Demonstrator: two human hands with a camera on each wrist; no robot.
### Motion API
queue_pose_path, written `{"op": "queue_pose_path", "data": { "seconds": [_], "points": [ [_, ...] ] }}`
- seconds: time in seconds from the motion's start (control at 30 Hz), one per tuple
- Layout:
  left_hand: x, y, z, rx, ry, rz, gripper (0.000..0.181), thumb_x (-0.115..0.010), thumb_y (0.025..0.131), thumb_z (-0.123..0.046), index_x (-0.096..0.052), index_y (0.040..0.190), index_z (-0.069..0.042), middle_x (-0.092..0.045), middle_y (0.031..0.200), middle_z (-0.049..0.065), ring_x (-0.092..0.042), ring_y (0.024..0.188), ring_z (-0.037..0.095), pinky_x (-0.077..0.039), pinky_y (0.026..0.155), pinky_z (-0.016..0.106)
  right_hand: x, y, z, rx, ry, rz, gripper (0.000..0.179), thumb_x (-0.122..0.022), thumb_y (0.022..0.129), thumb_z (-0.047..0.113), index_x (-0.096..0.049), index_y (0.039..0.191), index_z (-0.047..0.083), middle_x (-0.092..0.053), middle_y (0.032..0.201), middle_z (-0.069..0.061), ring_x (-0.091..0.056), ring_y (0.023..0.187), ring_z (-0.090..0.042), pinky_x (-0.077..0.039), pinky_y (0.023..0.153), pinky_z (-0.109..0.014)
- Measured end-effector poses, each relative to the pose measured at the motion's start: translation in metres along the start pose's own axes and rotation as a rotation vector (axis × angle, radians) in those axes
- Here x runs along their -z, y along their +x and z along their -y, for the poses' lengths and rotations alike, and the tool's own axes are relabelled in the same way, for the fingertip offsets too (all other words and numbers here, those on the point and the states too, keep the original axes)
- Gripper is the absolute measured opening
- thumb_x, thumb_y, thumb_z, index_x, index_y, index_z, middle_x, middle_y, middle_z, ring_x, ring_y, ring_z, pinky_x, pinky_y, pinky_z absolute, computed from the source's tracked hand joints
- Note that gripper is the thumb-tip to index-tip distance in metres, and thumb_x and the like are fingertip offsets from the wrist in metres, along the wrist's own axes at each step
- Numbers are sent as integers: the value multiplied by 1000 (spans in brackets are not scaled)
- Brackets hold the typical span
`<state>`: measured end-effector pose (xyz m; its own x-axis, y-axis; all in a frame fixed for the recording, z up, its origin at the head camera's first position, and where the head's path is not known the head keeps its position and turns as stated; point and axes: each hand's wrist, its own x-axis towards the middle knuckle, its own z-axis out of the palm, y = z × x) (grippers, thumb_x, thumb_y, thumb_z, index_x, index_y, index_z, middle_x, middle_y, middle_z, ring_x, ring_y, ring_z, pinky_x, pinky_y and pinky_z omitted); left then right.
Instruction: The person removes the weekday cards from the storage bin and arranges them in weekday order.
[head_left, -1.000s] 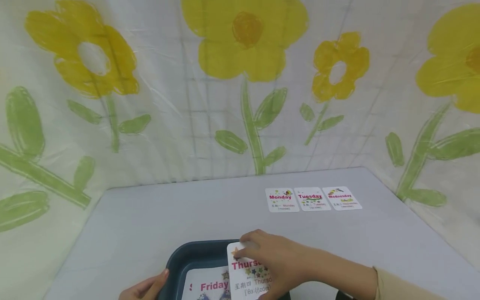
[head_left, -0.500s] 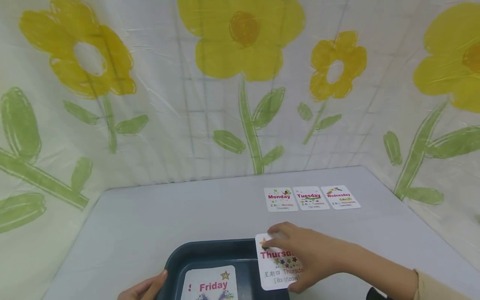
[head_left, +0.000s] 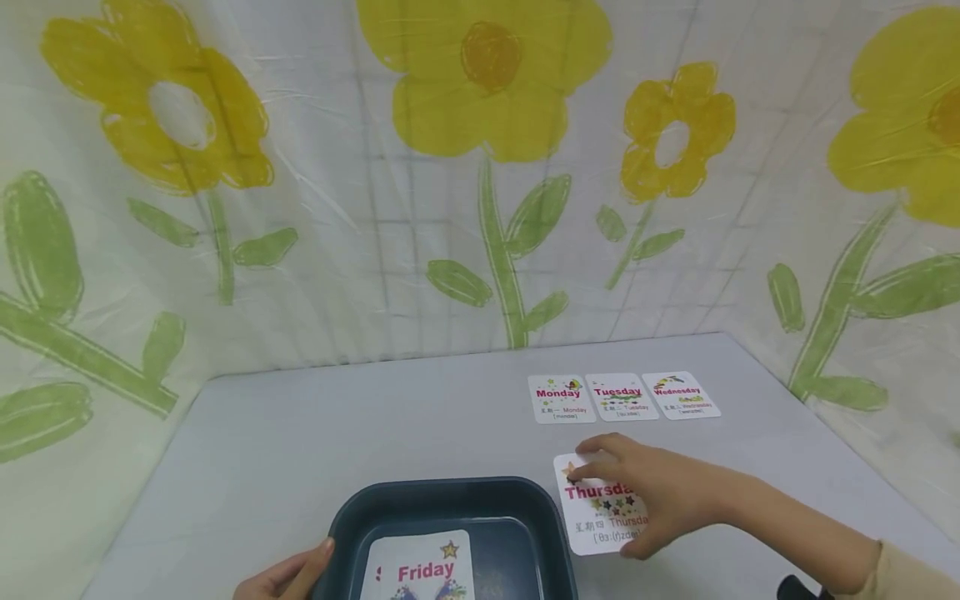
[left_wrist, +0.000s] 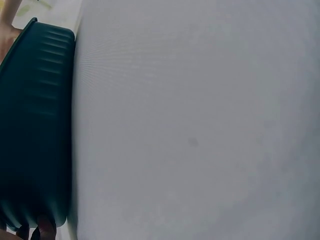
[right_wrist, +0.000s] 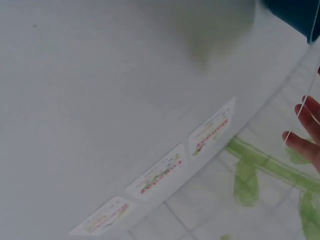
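My right hand [head_left: 667, 496] holds the white Thursday card [head_left: 591, 527] by its edges, fingers at the top and thumb at the bottom. The card is just right of the dark teal tray [head_left: 450, 498]. In the right wrist view its thin edge [right_wrist: 306, 92] meets my fingertips [right_wrist: 300, 145]. My left hand [head_left: 281, 577] grips the tray's left rim, thumb on top; its fingers [left_wrist: 46, 227] touch the outer wall in the left wrist view. Inside the tray a Friday card [head_left: 427, 567] overlaps another card, mostly hidden.
Monday [head_left: 561, 400], Tuesday [head_left: 621, 398] and Wednesday [head_left: 681, 395] cards lie in a row at the back right of the pale table [head_left: 360, 425]. A flower-patterned curtain [head_left: 322, 208] rises behind the table's far edge.
My right hand has carried the Thursday card rightward, from over the tray to beyond its right rim, uncovering the Friday card. My left hand stays on the tray.
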<state>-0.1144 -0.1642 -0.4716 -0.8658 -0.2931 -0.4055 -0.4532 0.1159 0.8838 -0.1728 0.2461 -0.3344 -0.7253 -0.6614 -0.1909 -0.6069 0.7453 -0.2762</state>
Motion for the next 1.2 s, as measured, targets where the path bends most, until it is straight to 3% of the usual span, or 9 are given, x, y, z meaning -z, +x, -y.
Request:
{"op": "queue_pose_path", "data": {
  "seconds": [0.37,0.57,0.73,0.9,1.2],
  "points": [
    [0,-5,-3,1,26,-32,84,-63,70,-66,-61,113,6,-68,71,9,-64,57,24,-53,49,33,-10,20,-27,-18,-1,18,72,-80,64,43,-47,128,40,-38,138,3,-45,113,-18,-47,88,-39],
    [0,-7,-6,10,47,-51,86,-63,70,-68,-61,112,7,-69,72,8,-63,57,21,-52,49,32,-17,40,-46,8,-38,21,71,-80,64,43,-49,127,33,-41,137,0,-46,116,-22,-44,92,-43],
    [0,-9,-11,34,58,-49,83,-63,70,-66,-63,109,7,-69,73,8,-62,58,19,-53,51,32,-21,56,-57,-23,-49,13,71,-81,63,40,-53,126,27,-42,136,-3,-45,119,-25,-43,93,-45],
    [0,-12,-17,30,88,-58,77,-63,73,-64,-66,105,6,-70,74,8,-62,59,18,-52,51,32,-26,67,-67,-54,-37,15,73,-82,62,41,-53,127,25,-42,137,-5,-41,124,-28,-40,96,-49],
    [1,-10,-15,23,108,-76,77,-64,71,-65,-67,102,5,-70,79,12,-64,61,18,-53,52,32,-30,76,-73,-30,-34,40,72,-83,61,40,-55,125,24,-43,136,-7,-43,122,-30,-41,94,-49]
  ]
}}
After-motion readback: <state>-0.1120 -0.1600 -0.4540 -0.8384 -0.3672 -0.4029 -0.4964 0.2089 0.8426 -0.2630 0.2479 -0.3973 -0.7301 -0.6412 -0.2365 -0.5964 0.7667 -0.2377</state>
